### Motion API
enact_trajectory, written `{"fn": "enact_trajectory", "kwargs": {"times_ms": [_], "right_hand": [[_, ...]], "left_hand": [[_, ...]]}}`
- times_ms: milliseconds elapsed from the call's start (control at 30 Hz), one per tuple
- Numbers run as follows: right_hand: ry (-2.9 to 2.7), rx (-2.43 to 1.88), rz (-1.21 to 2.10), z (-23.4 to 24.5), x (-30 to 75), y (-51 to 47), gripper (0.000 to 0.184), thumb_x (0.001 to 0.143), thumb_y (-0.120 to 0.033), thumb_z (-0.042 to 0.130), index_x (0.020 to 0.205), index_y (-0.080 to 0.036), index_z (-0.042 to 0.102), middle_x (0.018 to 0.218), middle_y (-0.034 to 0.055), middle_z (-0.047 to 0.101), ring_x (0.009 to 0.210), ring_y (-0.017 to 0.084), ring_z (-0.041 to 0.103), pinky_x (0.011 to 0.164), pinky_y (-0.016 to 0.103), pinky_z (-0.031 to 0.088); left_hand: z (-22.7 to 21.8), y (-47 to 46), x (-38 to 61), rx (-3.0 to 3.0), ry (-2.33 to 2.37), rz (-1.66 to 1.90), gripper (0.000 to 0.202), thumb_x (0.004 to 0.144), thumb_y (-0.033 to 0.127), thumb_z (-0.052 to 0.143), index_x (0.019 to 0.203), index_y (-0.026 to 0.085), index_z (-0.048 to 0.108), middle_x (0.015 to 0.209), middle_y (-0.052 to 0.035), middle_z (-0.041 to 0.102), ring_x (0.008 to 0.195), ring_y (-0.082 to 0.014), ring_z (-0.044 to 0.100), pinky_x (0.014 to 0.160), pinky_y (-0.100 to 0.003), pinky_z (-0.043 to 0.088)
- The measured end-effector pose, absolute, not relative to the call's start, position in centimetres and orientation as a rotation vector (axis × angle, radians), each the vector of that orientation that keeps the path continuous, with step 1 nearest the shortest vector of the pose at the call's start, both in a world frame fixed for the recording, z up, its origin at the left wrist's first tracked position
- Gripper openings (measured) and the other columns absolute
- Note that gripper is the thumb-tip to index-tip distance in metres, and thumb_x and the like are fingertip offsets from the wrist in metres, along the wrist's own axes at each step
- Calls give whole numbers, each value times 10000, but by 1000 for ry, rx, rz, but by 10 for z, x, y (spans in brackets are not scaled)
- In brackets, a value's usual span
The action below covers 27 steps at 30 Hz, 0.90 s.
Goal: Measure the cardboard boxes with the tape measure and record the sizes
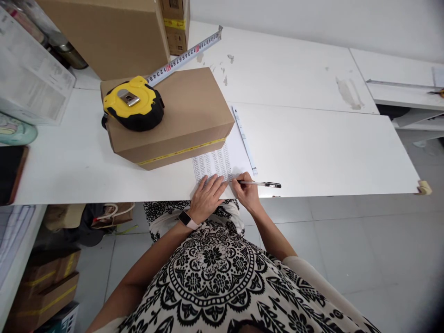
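Observation:
My left hand [207, 198] lies flat with its fingers stretched over the lower edge of a printed sheet [211, 165]. In my right hand [247, 193] is a pen [262, 184], its tip down at the paper and its clear barrel pointing right. Just beyond the hands stands a closed cardboard box [187, 111] with yellow tape along its side, covering part of the sheet. On top of the box rests a yellow and black tape measure [133, 102], its blade [187, 56] drawn out toward the back. A thin white strip with print [243, 141] lies along the sheet's right side.
A larger carton [111, 34] and a smaller taped box [176, 27] stand behind. A dark phone-like object [12, 173] lies at the left edge of the white table [312, 152]. Bags and boxes [52, 296] sit on the floor below left.

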State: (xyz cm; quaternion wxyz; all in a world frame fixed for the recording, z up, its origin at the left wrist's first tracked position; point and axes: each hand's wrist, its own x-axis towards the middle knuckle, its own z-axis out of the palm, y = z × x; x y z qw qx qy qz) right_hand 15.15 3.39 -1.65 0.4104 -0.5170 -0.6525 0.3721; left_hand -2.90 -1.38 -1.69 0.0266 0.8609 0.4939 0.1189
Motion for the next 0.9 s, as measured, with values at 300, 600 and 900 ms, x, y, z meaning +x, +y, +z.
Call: {"fn": "enact_trajectory", "kwargs": {"times_ms": [300, 600, 900], "right_hand": [[-1648, -1319, 926, -16, 151, 34, 263, 918, -338, 571, 718, -221, 445, 625, -51, 395, 543, 102, 362, 513, 260, 313], [-1628, -1326, 934, -13, 150, 34, 288, 907, -366, 577, 703, -224, 431, 609, -53, 389, 537, 102, 358, 507, 258, 314], [-1603, -1320, 947, -17, 152, 34, 281, 919, -361, 568, 715, -226, 429, 604, -55, 391, 529, 101, 361, 488, 253, 295]], "left_hand": [[-17, -14, -29, 2672, 1529, 378, 512, 1008, 412, 452, 1437, 138, 501, 1515, -111, 493, 1429, -273, 403, 1217, -490, 266], [-16, -14, -29, 2661, 1527, 358, 517, 1004, 418, 457, 1445, 149, 492, 1521, -111, 486, 1434, -272, 396, 1217, -494, 268], [-16, -14, -29, 2673, 1530, 387, 498, 1005, 407, 466, 1424, 141, 513, 1510, -110, 499, 1420, -275, 418, 1209, -494, 283]]}}
